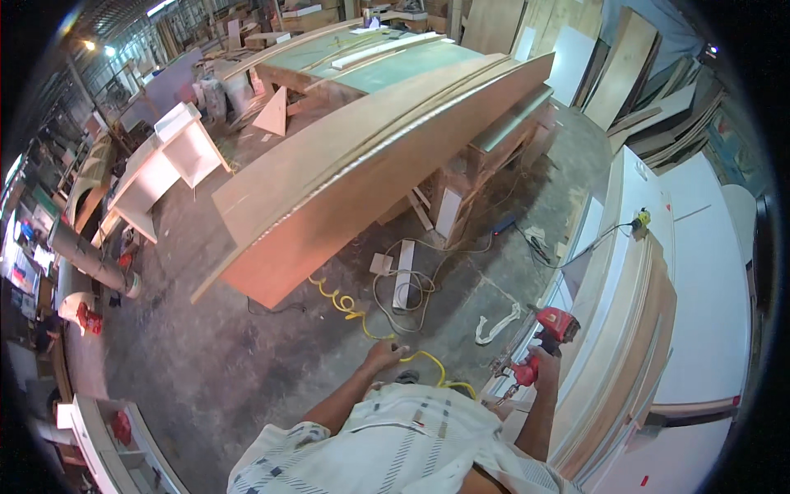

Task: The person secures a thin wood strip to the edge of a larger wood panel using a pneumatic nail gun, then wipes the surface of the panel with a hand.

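My right hand [545, 366] grips a red-and-black nail gun [553, 323] at the lower right, beside boards leaning along the right. My left hand [385, 356] is closed on a yellow coiled air hose [347, 309], which crosses the floor below the workbench and runs past my body toward the tool side. Ahead of me a long curved plywood piece [362, 173] lies tilted across a wooden workbench [514, 140], with thin strips along its top.
A pale green-topped table [395, 62] stands behind. White cabinets [185, 152] and a grey tube [86, 255] are on the left. Stacked panels [699, 313] line the right. Cords [420, 288] and offcuts [403, 274] lie on the concrete floor [197, 346].
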{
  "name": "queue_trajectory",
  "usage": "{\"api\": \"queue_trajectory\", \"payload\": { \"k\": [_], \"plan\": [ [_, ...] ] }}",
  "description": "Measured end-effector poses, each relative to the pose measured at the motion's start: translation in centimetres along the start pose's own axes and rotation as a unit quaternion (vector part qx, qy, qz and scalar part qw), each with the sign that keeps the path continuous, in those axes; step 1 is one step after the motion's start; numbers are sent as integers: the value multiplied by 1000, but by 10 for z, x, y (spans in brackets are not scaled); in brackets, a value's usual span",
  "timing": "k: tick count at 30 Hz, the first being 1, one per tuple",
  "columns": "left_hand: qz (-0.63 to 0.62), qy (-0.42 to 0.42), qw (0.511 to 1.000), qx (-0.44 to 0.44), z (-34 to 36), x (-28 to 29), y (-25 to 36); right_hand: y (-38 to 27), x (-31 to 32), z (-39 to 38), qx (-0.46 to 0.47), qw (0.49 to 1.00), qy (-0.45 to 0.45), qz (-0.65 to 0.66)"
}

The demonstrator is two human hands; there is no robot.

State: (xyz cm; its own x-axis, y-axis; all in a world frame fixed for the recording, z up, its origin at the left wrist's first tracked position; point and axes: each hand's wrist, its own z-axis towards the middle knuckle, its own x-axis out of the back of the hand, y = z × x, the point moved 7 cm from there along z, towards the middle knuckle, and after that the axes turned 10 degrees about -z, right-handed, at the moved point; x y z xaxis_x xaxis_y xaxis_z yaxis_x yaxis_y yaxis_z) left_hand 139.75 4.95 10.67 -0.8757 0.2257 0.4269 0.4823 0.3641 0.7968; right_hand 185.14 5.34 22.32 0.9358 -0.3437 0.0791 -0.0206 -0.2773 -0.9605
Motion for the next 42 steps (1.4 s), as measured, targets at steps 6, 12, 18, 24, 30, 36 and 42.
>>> {"api": "queue_trajectory", "payload": {
  "k": [6, 12, 18, 24, 30, 36, 42],
  "plan": [
    [18, 46, 994, 101, 42, -30, 24, -64, 71, 84, -9, 976, -94, -195],
    [-10, 115, 992, 49, 121, -80, 100, -164, 186, 143, -8, 959, -83, -271],
    [45, 118, 992, -31, 207, -133, 192, -228, 297, 215, 51, 956, 61, -284],
    [64, -7, 998, -21, 338, -201, 252, -291, 373, 304, 48, 959, 163, -227],
    [178, -77, 981, -7, 478, -260, 347, -362, 374, 428, 68, 955, 181, -227],
    [201, -164, 965, -33, 604, -276, 437, -432, 365, 554, 48, 959, 184, -212],
    [239, -243, 940, 22, 691, -310, 515, -488, 349, 698, 68, 972, 104, -199]
  ]
}}
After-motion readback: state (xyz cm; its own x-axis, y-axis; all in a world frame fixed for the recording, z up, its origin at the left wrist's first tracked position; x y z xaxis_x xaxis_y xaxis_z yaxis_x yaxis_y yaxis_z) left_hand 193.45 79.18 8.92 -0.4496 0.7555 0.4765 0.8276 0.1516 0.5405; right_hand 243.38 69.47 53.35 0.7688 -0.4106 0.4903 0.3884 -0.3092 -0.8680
